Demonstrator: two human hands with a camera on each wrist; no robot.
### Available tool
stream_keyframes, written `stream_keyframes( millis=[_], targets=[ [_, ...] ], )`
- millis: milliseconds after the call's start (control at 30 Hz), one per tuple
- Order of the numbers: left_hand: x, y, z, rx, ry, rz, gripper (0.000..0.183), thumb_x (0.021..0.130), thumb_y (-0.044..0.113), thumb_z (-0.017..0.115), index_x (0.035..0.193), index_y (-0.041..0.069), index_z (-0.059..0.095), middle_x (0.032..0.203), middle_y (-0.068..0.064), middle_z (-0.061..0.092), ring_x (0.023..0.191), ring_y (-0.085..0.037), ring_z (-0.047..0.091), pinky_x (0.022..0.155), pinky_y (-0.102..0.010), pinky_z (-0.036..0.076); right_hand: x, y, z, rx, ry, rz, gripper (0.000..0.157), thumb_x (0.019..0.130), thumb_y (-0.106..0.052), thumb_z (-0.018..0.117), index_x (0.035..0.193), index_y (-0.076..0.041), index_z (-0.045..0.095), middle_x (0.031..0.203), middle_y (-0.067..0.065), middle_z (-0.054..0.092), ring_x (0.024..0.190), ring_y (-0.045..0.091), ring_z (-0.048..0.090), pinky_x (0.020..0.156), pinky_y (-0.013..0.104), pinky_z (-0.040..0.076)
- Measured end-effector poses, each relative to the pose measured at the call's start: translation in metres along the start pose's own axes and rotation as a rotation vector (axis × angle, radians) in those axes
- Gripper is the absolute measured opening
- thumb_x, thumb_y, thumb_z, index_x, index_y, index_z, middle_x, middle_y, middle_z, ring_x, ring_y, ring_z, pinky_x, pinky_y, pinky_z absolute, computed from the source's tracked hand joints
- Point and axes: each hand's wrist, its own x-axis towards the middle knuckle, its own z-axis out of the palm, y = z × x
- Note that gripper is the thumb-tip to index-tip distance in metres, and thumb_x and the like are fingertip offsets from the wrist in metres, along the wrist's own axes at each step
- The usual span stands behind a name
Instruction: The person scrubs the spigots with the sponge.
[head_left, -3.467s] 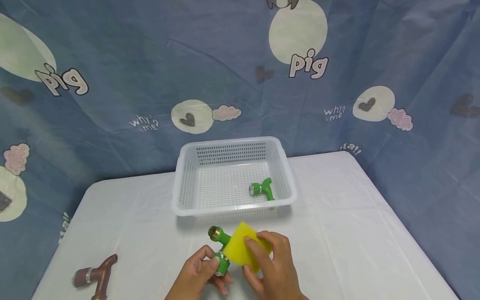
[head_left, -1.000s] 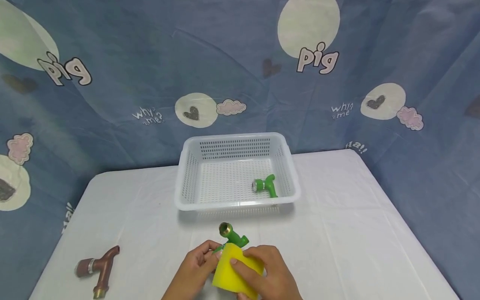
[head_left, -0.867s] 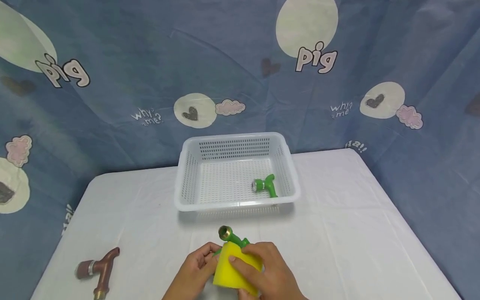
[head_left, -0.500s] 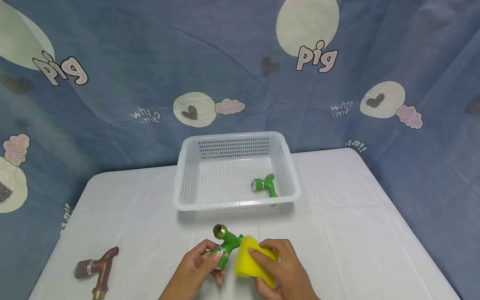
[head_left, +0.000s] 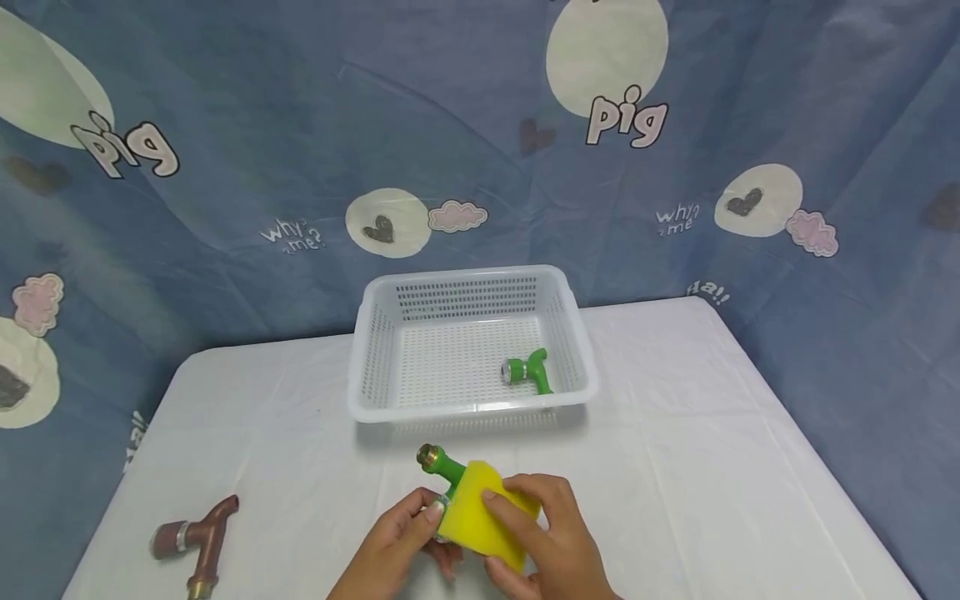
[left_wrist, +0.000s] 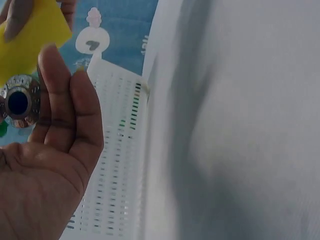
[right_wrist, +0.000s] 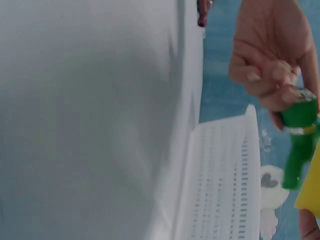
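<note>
Near the front of the table, my left hand (head_left: 397, 533) grips a green faucet (head_left: 447, 468) by its knob end, with the brass threaded inlet pointing up and away. My right hand (head_left: 558, 537) holds a yellow sponge (head_left: 480, 510) between thumb and fingers, laid over the faucet so that its spout and much of its body are hidden. From the left wrist, the faucet's round silvery end (left_wrist: 21, 102) shows beside the fingers. In the right wrist view the green knob (right_wrist: 300, 114) sits at the left fingertips, the sponge's edge (right_wrist: 311, 187) alongside.
Behind the hands stands a white perforated basket (head_left: 472, 409) with another green faucet (head_left: 537, 372) in its right part. A copper-brown faucet (head_left: 206, 537) lies at the table's front left. A blue printed cloth (head_left: 450, 125) hangs behind the white-covered table (head_left: 675, 467).
The sponge went from over the knob, off to the faucet's right side, then back left over its body. The faucet turned in my left hand. Basket and brown faucet stayed put.
</note>
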Motion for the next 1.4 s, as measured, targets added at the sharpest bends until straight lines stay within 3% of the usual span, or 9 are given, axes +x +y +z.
stream_keyframes(
  millis=[167,433,567,733,833,967,1067,1267,1400],
  targets=[
    [0.000,-0.003,0.000,-0.056,-0.096,0.011,0.035,0.107,0.030,0.036,0.115,-0.002,0.046,0.088,-0.015,0.065,0.075,-0.024,0.064,0.084,-0.036,0.052,-0.005,0.003,0.004,-0.075,-0.024,0.018,0.038,0.095,-0.039,0.054,0.123,-0.014,0.065,0.116,0.013,0.054,0.102,0.025,0.050,0.090,0.028,0.046],
    [-0.001,-0.001,-0.005,-0.060,-0.113,0.031,0.030,0.107,0.024,0.036,0.116,-0.004,0.043,0.087,-0.016,0.065,0.071,-0.021,0.064,0.079,-0.037,0.055,-0.020,0.022,-0.002,-0.133,-0.019,0.071,0.038,0.095,-0.039,0.052,0.122,-0.015,0.065,0.117,0.013,0.055,0.102,0.027,0.050,0.095,0.027,0.039],
    [0.001,0.004,-0.005,-0.045,-0.098,0.015,0.032,0.106,0.024,0.039,0.120,-0.005,0.043,0.093,-0.019,0.066,0.075,-0.024,0.065,0.082,-0.037,0.054,-0.024,0.031,-0.008,-0.134,-0.002,0.095,0.040,0.094,-0.039,0.054,0.123,-0.012,0.065,0.117,0.014,0.055,0.101,0.029,0.049,0.095,0.027,0.038],
    [0.000,0.013,-0.009,-0.005,-0.027,-0.015,0.040,0.104,0.030,0.044,0.132,0.001,0.042,0.105,-0.020,0.067,0.083,-0.034,0.066,0.092,-0.027,0.047,-0.021,0.032,-0.020,-0.117,0.035,0.172,0.043,0.095,-0.042,0.053,0.120,-0.010,0.065,0.115,0.014,0.055,0.099,0.027,0.047,0.090,0.023,0.037],
    [0.000,0.015,-0.010,0.017,-0.019,0.008,0.038,0.106,0.029,0.040,0.130,0.000,0.044,0.106,-0.021,0.067,0.081,-0.035,0.066,0.090,-0.030,0.049,-0.010,0.024,-0.023,-0.057,0.077,0.133,0.042,0.094,-0.039,0.056,0.118,-0.006,0.065,0.114,0.017,0.055,0.099,0.028,0.047,0.089,0.024,0.038],
    [0.001,0.013,-0.006,-0.063,-0.100,0.053,0.038,0.108,0.026,0.029,0.129,-0.001,0.045,0.105,-0.021,0.066,0.076,-0.026,0.065,0.085,-0.039,0.053,0.011,0.005,-0.018,0.011,0.083,0.005,0.040,0.094,-0.034,0.058,0.118,-0.003,0.064,0.113,0.021,0.054,0.100,0.029,0.048,0.094,0.026,0.040],
    [0.001,0.011,0.000,-0.153,-0.184,0.085,0.041,0.109,0.025,0.022,0.132,0.001,0.046,0.104,-0.017,0.065,0.075,-0.019,0.063,0.083,-0.037,0.053,0.018,-0.005,-0.012,0.018,0.047,-0.043,0.038,0.096,-0.034,0.057,0.119,-0.005,0.065,0.113,0.019,0.053,0.101,0.027,0.048,0.093,0.027,0.042],
    [-0.002,0.008,-0.001,-0.317,-0.327,0.165,0.046,0.109,0.020,0.011,0.132,-0.004,0.042,0.090,-0.007,0.063,0.072,-0.013,0.058,0.077,-0.030,0.054,0.013,-0.003,-0.008,-0.072,0.017,-0.095,0.033,0.097,-0.034,0.053,0.117,-0.011,0.067,0.110,0.016,0.054,0.098,0.026,0.050,0.085,0.033,0.045],
    [-0.004,0.008,-0.003,-0.419,-0.402,0.196,0.050,0.108,0.019,0.006,0.133,-0.007,0.040,0.098,-0.008,0.064,0.071,-0.013,0.056,0.079,-0.029,0.054,0.005,0.006,-0.010,-0.147,0.026,-0.097,0.030,0.098,-0.033,0.052,0.111,-0.010,0.067,0.106,0.016,0.054,0.095,0.028,0.050,0.084,0.036,0.042]
  ],
)
